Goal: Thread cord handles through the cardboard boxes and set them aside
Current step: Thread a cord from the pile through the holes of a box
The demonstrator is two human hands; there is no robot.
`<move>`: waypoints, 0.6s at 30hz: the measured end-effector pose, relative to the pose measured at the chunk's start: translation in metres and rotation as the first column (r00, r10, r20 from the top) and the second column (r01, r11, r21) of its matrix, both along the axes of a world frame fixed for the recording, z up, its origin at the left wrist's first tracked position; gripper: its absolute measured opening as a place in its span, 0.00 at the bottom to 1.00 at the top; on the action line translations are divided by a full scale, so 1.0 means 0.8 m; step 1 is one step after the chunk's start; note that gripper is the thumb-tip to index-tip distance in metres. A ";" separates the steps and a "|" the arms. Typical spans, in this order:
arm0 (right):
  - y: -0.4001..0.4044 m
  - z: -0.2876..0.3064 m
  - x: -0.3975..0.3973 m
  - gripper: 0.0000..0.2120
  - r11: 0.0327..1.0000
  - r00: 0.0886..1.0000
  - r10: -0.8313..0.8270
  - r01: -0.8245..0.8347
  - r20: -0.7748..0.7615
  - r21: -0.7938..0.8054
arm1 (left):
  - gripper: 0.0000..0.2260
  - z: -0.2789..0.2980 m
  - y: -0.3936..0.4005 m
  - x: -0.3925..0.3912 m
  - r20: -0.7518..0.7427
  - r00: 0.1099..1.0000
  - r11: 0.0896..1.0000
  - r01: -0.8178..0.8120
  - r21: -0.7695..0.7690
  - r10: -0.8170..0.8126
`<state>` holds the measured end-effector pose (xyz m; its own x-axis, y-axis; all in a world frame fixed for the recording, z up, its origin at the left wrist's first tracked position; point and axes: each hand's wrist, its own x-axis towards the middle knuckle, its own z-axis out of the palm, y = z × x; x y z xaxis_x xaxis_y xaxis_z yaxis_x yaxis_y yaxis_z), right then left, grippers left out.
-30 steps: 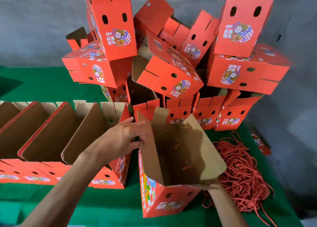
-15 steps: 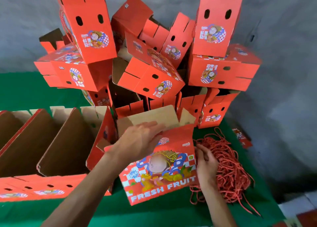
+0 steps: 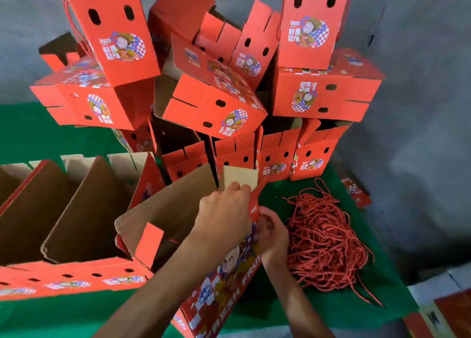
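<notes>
Both hands were on 1 open box [image 3: 178, 217], which stood tilted on the green table [image 3: 331, 309] directly before the person. The left hand [image 3: 224, 215] reached over the top edge, fingers curled on the upper flap [image 3: 239, 175], apparently to steady the panel and keep it upright. The right hand [image 3: 272, 233] was curled against the outer red face of that panel, near a small red tab; whether it pinched a cord end could not be determined. Such a two-sided hold suited feeding a cord through a handle hole. Just beside the right hand lay the loose pile of red cords [image 3: 326, 235], within easy reach. To the left stood a row of open boxes [image 3: 76, 223], seemingly awaiting handles. Behind, the stack of finished boxes [image 3: 204, 82] was heaped against the grey wall [image 3: 420, 108], some showing cord loops.
</notes>
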<state>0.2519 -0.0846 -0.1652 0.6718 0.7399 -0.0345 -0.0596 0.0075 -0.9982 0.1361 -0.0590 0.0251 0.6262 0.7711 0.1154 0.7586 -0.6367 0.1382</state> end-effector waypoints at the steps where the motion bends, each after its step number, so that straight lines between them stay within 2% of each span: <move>1: 0.002 -0.001 0.001 0.11 1.000 0.999 -0.008 0.009 -0.036 0.024 | 0.11 -0.001 0.002 -0.001 0.025 0.999 0.999 -0.030 -0.016 0.031; 3: 0.004 -0.003 0.002 0.09 0.999 0.991 -0.001 0.008 -0.137 0.050 | 0.09 -0.004 0.009 -0.007 0.067 0.993 0.990 -0.093 -0.105 0.100; 5: 0.004 -0.002 0.001 0.07 0.993 0.949 0.089 -0.063 -0.301 0.096 | 0.09 -0.010 0.017 -0.011 0.075 0.984 0.956 -0.136 -0.259 0.161; 6: 0.002 -0.002 -0.002 0.06 0.987 0.911 0.150 -0.114 -0.384 0.115 | 0.10 -0.014 0.020 -0.013 0.063 0.980 0.931 -0.160 -0.329 0.191; 8: -0.005 -0.006 -0.007 0.06 0.980 0.874 0.199 -0.178 -0.443 0.089 | 0.18 -0.023 0.027 -0.016 0.021 0.967 0.893 -0.228 -0.388 0.256; 10: -0.016 -0.017 -0.004 0.06 0.991 0.885 0.127 -0.131 -0.449 0.023 | 0.25 -0.032 0.032 -0.021 0.018 0.947 0.862 -0.284 -0.421 0.321; 12: -0.029 -0.036 0.007 0.07 0.995 0.871 -0.014 -0.035 -0.491 -0.089 | 0.27 -0.037 0.038 -0.024 0.017 0.936 0.847 -0.312 -0.432 0.353; 13: -0.037 -0.048 0.014 0.07 0.983 0.895 -0.077 -0.006 -0.440 -0.184 | 0.26 -0.038 0.040 -0.026 0.001 0.933 0.858 -0.331 -0.393 0.360; 14: -0.046 -0.062 0.021 0.09 0.957 0.944 -0.095 -0.001 -0.316 -0.289 | 0.24 -0.038 0.041 -0.027 -0.019 0.930 0.878 -0.353 -0.323 0.367; 15: -0.054 -0.076 0.026 0.10 0.919 0.991 -0.055 0.001 -0.124 -0.395 | 0.21 -0.038 0.042 -0.029 -0.042 0.927 0.896 -0.370 -0.244 0.372; 17: -0.068 -0.091 0.032 0.12 0.856 0.976 0.078 0.040 0.205 -0.516 | 0.18 -0.036 0.044 -0.029 -0.095 0.923 0.908 -0.384 -0.169 0.372; 18: -0.071 -0.094 0.034 0.12 0.846 0.950 0.122 0.052 0.288 -0.531 | 0.17 -0.036 0.045 -0.030 -0.111 0.921 0.904 -0.387 -0.181 0.372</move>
<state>0.2788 -0.1418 -0.2403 0.6873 0.6899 -0.2273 0.2514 -0.5196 -0.8166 0.1118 -0.0230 -0.0037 0.2822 0.9545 -0.0966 0.9501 -0.2642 0.1658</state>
